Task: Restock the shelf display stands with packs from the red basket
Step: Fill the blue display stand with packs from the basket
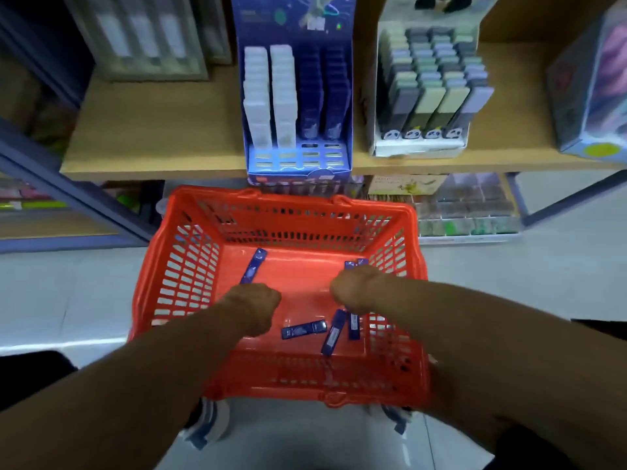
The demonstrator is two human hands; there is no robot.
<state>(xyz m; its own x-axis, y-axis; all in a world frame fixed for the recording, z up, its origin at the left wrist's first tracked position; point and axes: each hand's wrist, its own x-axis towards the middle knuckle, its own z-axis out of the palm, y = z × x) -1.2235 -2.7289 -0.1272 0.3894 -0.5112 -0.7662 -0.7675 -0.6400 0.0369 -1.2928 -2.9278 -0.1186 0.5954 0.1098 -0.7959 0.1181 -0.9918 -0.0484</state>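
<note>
A basket stands on the floor, near of a wooden shelf. On that shelf two display stands sit side by side: one straight behind the basket, the other to its right. Loose packs lie in the basket: one far left, one near the middle, others to its right. Both hands reach into the basket, the left hand left of the right hand.

Both hands reach down into the red basket. The left hand sits beside a dark blue pack; the right hand is above three packs near the basket's near wall. A blue display stand stands at the wooden shelf front edge.
</note>
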